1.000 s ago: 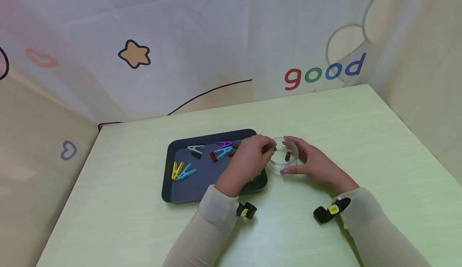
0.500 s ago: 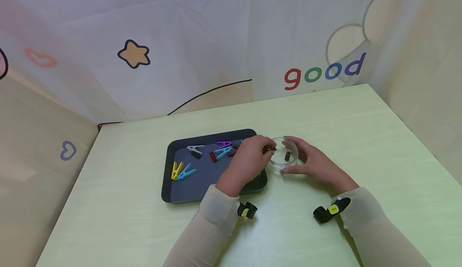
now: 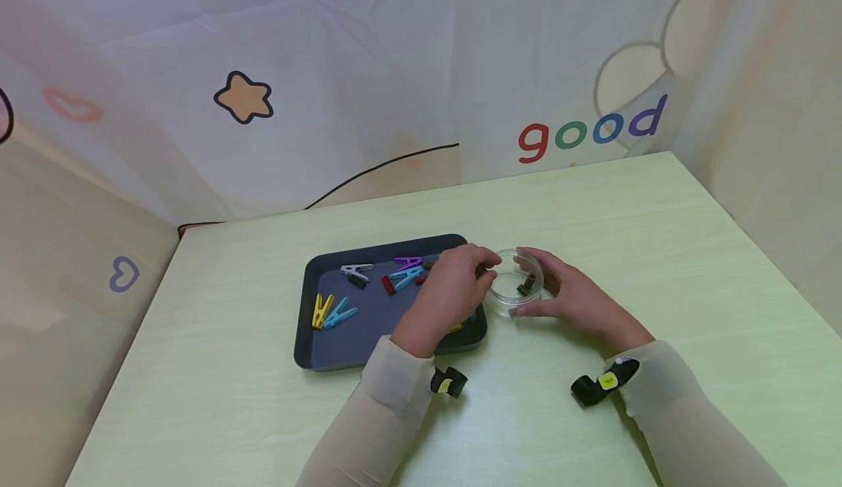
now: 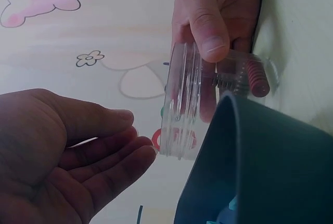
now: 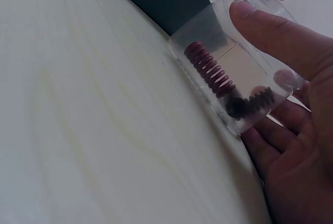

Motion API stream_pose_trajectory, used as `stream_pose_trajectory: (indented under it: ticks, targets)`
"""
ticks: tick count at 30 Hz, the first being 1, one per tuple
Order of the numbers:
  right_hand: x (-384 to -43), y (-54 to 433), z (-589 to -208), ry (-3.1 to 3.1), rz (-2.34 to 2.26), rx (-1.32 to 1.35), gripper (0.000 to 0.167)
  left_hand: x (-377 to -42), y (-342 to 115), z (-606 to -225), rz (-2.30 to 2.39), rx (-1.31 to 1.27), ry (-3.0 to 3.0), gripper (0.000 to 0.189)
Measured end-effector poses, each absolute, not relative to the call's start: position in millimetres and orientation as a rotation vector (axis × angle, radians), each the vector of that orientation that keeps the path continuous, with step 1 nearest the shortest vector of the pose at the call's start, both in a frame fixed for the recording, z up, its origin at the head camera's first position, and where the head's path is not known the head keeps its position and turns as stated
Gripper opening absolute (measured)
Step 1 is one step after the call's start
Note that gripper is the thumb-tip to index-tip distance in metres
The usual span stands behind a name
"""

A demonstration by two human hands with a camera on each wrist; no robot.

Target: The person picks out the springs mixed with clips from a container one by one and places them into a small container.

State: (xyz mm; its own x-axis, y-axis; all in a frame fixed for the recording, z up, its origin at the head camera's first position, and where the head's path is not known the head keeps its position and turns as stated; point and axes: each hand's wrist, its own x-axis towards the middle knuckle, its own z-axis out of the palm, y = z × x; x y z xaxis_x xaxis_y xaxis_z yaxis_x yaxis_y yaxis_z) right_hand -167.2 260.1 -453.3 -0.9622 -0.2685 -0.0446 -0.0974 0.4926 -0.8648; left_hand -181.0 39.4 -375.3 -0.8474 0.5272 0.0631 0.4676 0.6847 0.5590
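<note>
My right hand [image 3: 572, 300] grips a clear plastic jar [image 3: 508, 304], thumb on one side and fingers round the other. Inside it lie a dark red coil spring [image 5: 210, 69] and darker coil springs [image 5: 261, 99]. The jar stands on the table beside the tray's right edge. Just left of its rim is my left hand [image 3: 450, 293], which hides part of the tray. In the left wrist view, the left thumb and fingers [image 4: 112, 166] are apart, with nothing between them.
A dark grey tray [image 3: 349, 363] holds yellow clothespins [image 3: 322, 311], blue clothespins [image 3: 340, 313], a white clothespin [image 3: 357, 271] and a purple clothespin [image 3: 408, 262]. Among them lie a red spring [image 3: 389, 285] and a dark green spring [image 3: 357, 282]. A printed cloth hangs behind the table.
My left hand has let go of a dark spring, which has dropped into the jar beside the others. My right hand has stayed on the jar.
</note>
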Motion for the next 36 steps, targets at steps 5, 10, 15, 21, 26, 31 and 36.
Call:
stream_pose_trajectory:
  ticks: [5, 10, 15, 21, 26, 31, 36]
  targets:
    - [-166.6, 259.4, -452.9, 2.553, -1.463, -0.3, 0.094, -181.1, 38.0, -374.7, 0.88, 0.833, 2.788, 0.024]
    - [-166.5, 258.6, -453.2, 2.55, -1.455, -0.284, 0.093, -181.1, 37.1, -374.2, 0.875, 0.823, 2.774, 0.025]
    - [-166.8, 258.1, -453.5, 2.562, -1.442, -0.279, 0.093, -180.8, 35.8, -374.3, 0.861, 0.815, 2.773, 0.026]
    - [-167.0, 257.3, -453.6, 2.557, -1.435, -0.269, 0.094, -180.3, 32.5, -373.6, 0.853, 0.821, 2.781, 0.027]
    - [-167.1, 257.2, -452.2, 2.559, -1.437, -0.278, 0.094, -179.9, 28.8, -370.9, 0.857, 0.816, 2.796, 0.026]
    - [-166.7, 256.7, -451.0, 2.559, -1.437, -0.277, 0.095, -180.6, 24.6, -368.8, 0.889, 0.795, 2.79, 0.028]
    - [-166.4, 255.9, -451.1, 2.565, -1.427, -0.264, 0.095, -183.1, 20.3, -368.1, 0.919, 0.753, 2.782, 0.027]
